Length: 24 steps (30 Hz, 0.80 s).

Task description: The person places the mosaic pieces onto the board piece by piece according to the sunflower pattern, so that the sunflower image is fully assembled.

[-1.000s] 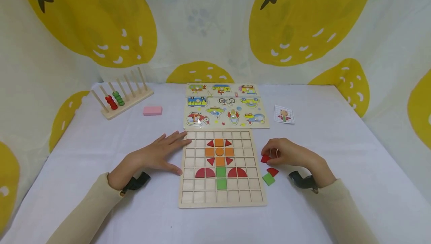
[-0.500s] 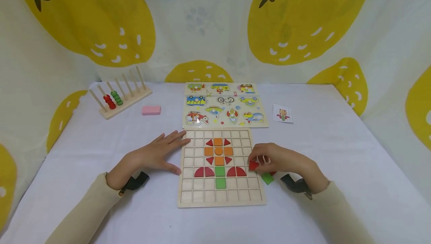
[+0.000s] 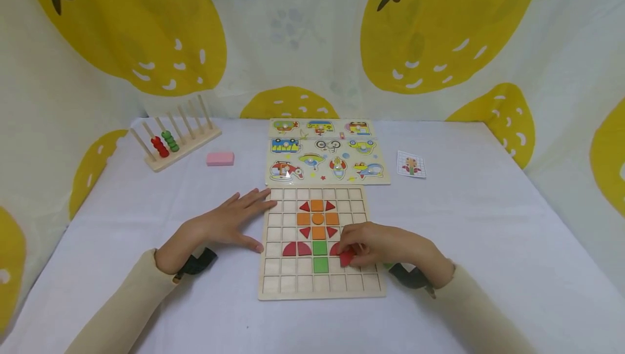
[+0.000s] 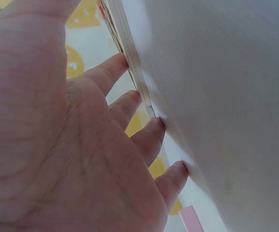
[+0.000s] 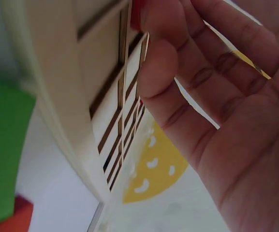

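A square wooden grid board (image 3: 288, 284) lies flat on the white cloth. Orange squares, an orange circle, red triangles, green squares and red quarter-circle tiles sit in its cells. My right hand (image 3: 390, 244) is over the board's right side, pinching a red quarter-circle tile (image 3: 347, 258) between thumb and fingers. That tile is just below the row of red quarter-circles, and the hand partly covers those at right. My left hand (image 3: 219, 226) rests at the board's left edge, fingers spread; in the left wrist view its fingertips (image 4: 122, 62) touch the edge and the cloth.
Behind the board lies a vehicle puzzle (image 3: 327, 158), with a pattern card (image 3: 412, 164) to its right. A pink block (image 3: 220, 159) and a peg rack (image 3: 183, 150) with red and green beads stand at left. Beside the board are a green tile (image 5: 6, 150) and a red tile (image 5: 16, 217).
My right hand has brought the red quarter-circle tile from the cloth at the right, leftward over the board. My left hand has stayed at the board's edge.
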{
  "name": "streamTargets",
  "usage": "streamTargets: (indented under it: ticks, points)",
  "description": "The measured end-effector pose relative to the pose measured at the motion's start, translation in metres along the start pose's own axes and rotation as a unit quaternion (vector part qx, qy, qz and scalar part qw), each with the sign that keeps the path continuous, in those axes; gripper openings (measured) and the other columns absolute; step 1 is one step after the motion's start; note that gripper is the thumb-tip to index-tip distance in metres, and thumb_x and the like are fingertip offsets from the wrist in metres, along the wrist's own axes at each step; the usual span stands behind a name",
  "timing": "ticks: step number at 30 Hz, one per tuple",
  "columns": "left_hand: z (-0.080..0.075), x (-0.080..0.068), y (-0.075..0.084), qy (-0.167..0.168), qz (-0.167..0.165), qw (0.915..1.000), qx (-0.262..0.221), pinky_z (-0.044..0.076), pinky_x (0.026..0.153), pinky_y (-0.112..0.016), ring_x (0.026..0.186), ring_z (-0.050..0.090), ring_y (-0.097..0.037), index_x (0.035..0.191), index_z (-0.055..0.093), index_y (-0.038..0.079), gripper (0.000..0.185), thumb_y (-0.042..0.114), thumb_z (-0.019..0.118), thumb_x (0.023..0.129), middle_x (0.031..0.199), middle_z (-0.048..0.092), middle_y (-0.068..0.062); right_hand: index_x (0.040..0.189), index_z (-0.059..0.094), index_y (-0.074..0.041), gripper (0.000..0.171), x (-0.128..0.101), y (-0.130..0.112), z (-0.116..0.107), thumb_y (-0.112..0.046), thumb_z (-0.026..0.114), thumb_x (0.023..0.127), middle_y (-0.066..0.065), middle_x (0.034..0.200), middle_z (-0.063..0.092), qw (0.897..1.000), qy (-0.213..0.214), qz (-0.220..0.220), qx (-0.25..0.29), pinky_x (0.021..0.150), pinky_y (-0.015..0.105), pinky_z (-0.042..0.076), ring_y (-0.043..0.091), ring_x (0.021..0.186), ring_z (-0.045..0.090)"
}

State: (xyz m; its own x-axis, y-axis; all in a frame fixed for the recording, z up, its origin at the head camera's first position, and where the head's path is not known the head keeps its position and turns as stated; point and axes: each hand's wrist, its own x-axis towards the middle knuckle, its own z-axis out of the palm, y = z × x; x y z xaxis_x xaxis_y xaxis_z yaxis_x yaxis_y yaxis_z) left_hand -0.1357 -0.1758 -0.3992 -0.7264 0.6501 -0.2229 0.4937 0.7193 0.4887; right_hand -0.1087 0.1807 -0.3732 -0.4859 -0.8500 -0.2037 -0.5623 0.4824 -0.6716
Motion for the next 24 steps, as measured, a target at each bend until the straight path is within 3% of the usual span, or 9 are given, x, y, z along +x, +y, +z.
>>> streamTargets:
  ticks: [5,13,24]
  points:
    - [0.001,0.001,-0.001,0.001,0.000,1.0000,0.002,0.005,0.118,-0.060,0.149,0.008,-0.037,0.154,0.030,0.018,0.099,0.056,0.077,0.075,0.163,0.015,-0.010,0.109,0.070,-0.013,0.023,0.006,-0.003,0.005,-0.005,0.070,0.087,-0.004,0.097,0.060,1.000,-0.008,-0.009,0.004,0.066,0.016,0.046,0.007,0.080,0.052]
    - [0.001,0.001,-0.001,0.003,0.002,1.0000,0.001,0.005,0.118,-0.061,0.149,0.008,-0.036,0.154,0.030,0.018,0.100,0.057,0.076,0.075,0.163,0.015,-0.010,0.099,0.071,-0.015,0.010,0.010,-0.006,0.009,-0.009,0.069,0.091,-0.005,0.091,0.059,1.000,0.001,-0.020,-0.007,0.065,0.015,0.044,0.006,0.079,0.051]
    - [0.002,0.001,-0.001,0.001,0.001,1.0000,0.002,0.005,0.118,-0.061,0.149,0.008,-0.037,0.154,0.030,0.018,0.100,0.058,0.076,0.075,0.163,0.014,-0.010,0.100,0.071,-0.017,0.011,0.011,-0.005,0.012,-0.011,0.068,0.091,-0.009,0.090,0.058,1.000,0.000,-0.003,-0.025,0.066,0.015,0.045,0.004,0.079,0.051]
